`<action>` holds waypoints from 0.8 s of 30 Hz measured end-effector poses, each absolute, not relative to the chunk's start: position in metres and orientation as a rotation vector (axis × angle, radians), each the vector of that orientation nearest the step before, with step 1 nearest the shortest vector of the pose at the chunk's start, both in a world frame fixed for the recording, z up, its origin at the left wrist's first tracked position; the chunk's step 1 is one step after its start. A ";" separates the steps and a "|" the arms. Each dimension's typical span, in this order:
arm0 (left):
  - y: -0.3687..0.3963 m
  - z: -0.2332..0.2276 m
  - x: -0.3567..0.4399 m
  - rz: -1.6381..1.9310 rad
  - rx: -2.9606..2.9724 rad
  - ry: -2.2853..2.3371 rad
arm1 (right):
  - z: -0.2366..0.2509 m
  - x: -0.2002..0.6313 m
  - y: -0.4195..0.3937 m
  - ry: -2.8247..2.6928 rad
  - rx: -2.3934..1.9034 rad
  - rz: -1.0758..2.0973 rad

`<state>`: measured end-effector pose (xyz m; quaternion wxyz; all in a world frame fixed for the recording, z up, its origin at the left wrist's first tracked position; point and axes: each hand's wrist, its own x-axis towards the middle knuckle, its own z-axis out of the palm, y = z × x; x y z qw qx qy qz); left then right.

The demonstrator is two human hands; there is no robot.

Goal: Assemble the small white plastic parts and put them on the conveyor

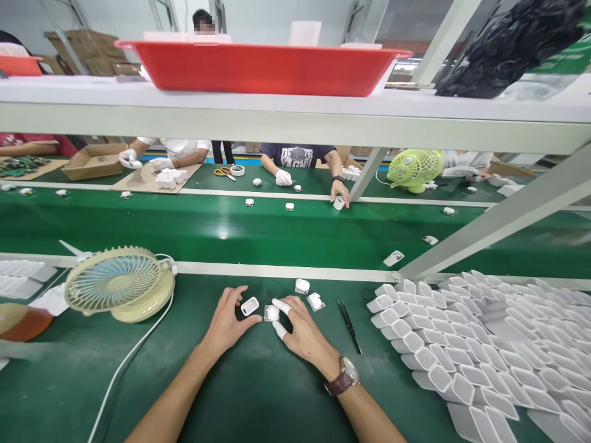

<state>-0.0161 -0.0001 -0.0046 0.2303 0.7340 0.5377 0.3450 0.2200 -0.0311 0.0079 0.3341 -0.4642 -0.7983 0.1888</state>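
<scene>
My left hand (228,323) rests on the green table, its fingers curled around a small empty white shell (250,306). My right hand (302,332), with white finger cots and a wristwatch, pinches a small white part (271,314) lying beside that shell. Two more small white parts (302,286) (315,301) lie just beyond my right fingers. Black tweezers (349,325) lie to the right of my right hand.
A big heap of white shells (471,344) fills the right. A cream desk fan (117,290) with a white cable stands at left. Beyond runs a green conveyor (231,227) carrying scattered parts. Other people's gloved hands (283,177) work across it. A red tub (263,64) sits on the shelf above.
</scene>
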 end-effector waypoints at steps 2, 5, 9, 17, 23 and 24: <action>-0.001 -0.003 -0.019 0.926 1.999 1.396 | 0.008 0.221 -0.030 -2.020 -1.214 0.461; -0.002 -0.002 -0.021 0.883 2.016 1.322 | 0.009 0.221 -0.028 -1.904 -1.200 0.463; -0.002 -0.003 -0.018 0.925 2.120 1.280 | 0.009 0.219 -0.027 -1.783 -1.128 0.547; -0.003 -0.007 -0.012 1.075 2.185 1.176 | 0.022 0.212 -0.041 -1.849 -1.015 0.607; -0.003 -0.009 -0.011 1.033 2.253 1.138 | 0.026 0.212 -0.045 -1.970 -1.009 0.521; -0.002 -0.009 -0.011 1.033 2.269 1.128 | 0.026 0.212 -0.045 -1.981 -1.012 0.511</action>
